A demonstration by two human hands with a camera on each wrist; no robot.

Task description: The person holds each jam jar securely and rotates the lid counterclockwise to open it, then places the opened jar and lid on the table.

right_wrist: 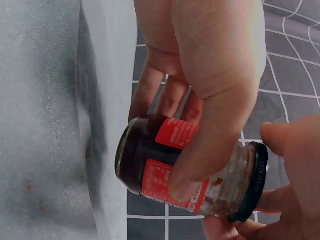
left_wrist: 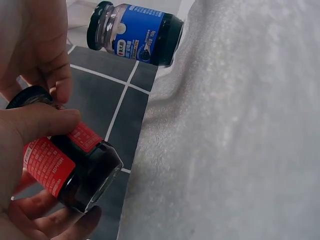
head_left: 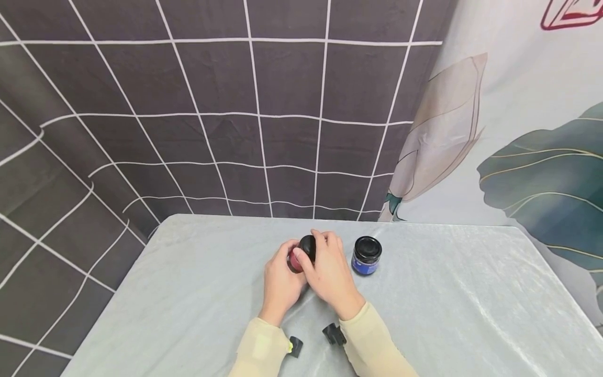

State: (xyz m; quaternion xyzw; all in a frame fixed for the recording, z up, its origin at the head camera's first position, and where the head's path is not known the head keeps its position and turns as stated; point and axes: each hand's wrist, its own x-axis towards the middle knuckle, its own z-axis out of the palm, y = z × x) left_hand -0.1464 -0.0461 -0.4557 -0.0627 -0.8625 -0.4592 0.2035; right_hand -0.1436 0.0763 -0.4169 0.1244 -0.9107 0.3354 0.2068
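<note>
One red jar (head_left: 295, 263) is wrapped in the left hand (head_left: 283, 280); the right hand (head_left: 332, 272) curls round its black lid (head_left: 308, 246) (how tightly, I can't tell). Grabbing looks done; the lid isn't off yet. At three o'clock from it stands the blue jar (head_left: 365, 267). The table (head_left: 188, 293) ends near twelve; nine has lots of room.
</note>
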